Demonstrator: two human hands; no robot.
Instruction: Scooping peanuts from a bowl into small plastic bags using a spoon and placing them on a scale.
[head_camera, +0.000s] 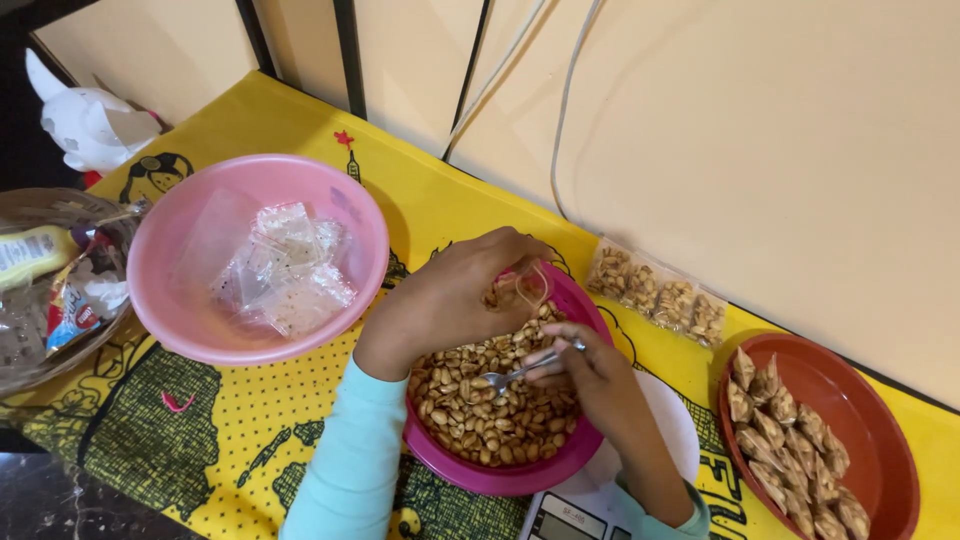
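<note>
A magenta bowl (590, 310) full of roasted peanuts (480, 410) sits in front of me on a white kitchen scale (670, 420). My left hand (450, 295) holds a small clear plastic bag (520, 290), partly filled with peanuts, over the bowl's far side. My right hand (590, 370) grips a metal spoon (510, 377) whose bowl dips into the peanuts. Both arms wear light blue sleeves.
A pink bowl (180, 300) with several empty clear bags (285, 270) stands at the left. A red plate (880, 440) of filled peanut packets lies at the right; a strip of filled bags (655, 295) rests by the wall. A basket (40, 290) of wrappers sits far left.
</note>
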